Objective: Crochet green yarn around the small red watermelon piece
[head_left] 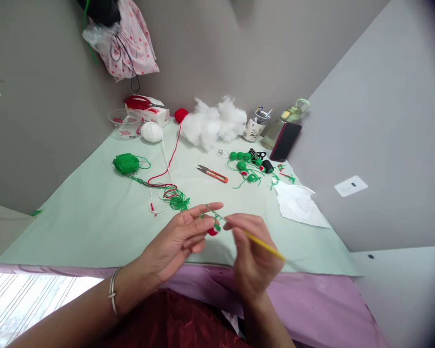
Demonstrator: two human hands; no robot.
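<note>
Left hand [181,235] pinches crochet piece [213,230], index finger extended; right hand [253,258], right of piece, grips yellow hook [265,246].

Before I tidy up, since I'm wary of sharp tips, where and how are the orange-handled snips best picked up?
Probably by the orange handle, from the near right: the snips lie flat, with the dark blades pointing left and slightly away.

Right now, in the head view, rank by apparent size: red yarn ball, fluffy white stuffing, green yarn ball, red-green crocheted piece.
1. Fluffy white stuffing
2. Green yarn ball
3. Red yarn ball and red-green crocheted piece: too alike to rank.
</note>
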